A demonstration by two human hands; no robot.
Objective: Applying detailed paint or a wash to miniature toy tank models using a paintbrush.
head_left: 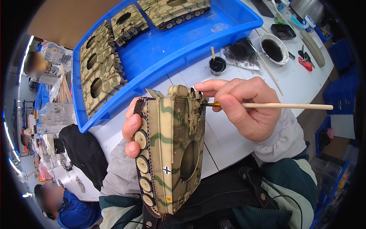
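Observation:
A camouflaged model tank hull (162, 141), tan with green and brown patches, stands tilted on end in front of me. My left hand (133, 131) grips it from the left, fingers wrapped over the track and road wheels; the rest of that hand is hidden behind the hull. A round opening without a turret shows in the deck. In my right hand (248, 103) is a thin paintbrush (289, 106) with a pale wooden handle, pinched between thumb and fingers. Its dark tip meets the hull's upper end, near the exhaust parts, where dark paint shows.
Beyond the hull, a blue tray (160, 68) holds several similar hulls (95, 72). To the right are a small cup of black liquid (217, 65), a blackened plastic bag (244, 55), a larger black-filled bowl (272, 49) and keys (305, 61). A black mesh item (85, 152) lies left; people sit farther left.

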